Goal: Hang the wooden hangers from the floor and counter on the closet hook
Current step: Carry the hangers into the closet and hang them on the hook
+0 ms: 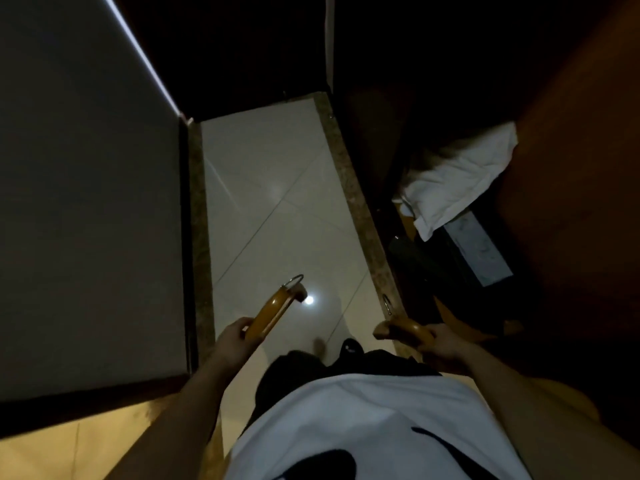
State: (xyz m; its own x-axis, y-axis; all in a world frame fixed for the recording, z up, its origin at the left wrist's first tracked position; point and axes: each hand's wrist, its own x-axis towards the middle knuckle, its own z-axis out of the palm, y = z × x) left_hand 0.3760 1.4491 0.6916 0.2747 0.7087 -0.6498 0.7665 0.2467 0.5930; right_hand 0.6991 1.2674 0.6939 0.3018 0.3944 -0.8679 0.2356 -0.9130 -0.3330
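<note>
- The left hand (239, 336), lower centre-left of the frame, grips one end of a wooden hanger (268, 317), fingers curled round the wood and thumb lying along its near side.
- The right hand (445, 344), lower centre-right, is clamped on a second wooden hanger (403, 330), fingers wrapped over it. Much of that wood is hidden in the fist.
- Both forearms come in from the bottom of the frame, either side of a white shirt (363, 427), and both hands are held out in front of the body at about the same height, well apart from each other.
- The left hanger's long axis runs from the hand up and to the right, toward the middle of the frame. Its far end curves over and carries a metal ring (295, 278).
- The right hanger lies nearly level across the frame, its free end pointing left toward the centre. A small metal loop (387, 304) shows just above it; the dim light hides how the two join.
- Both hangers are in the air above a pale tiled floor (270, 174), which has a bright glare spot near the left hanger's tip.
- A crumpled white cloth (457, 181) lies in the dark recess at right.
- A grey panel (86, 202) fills the left side.
</note>
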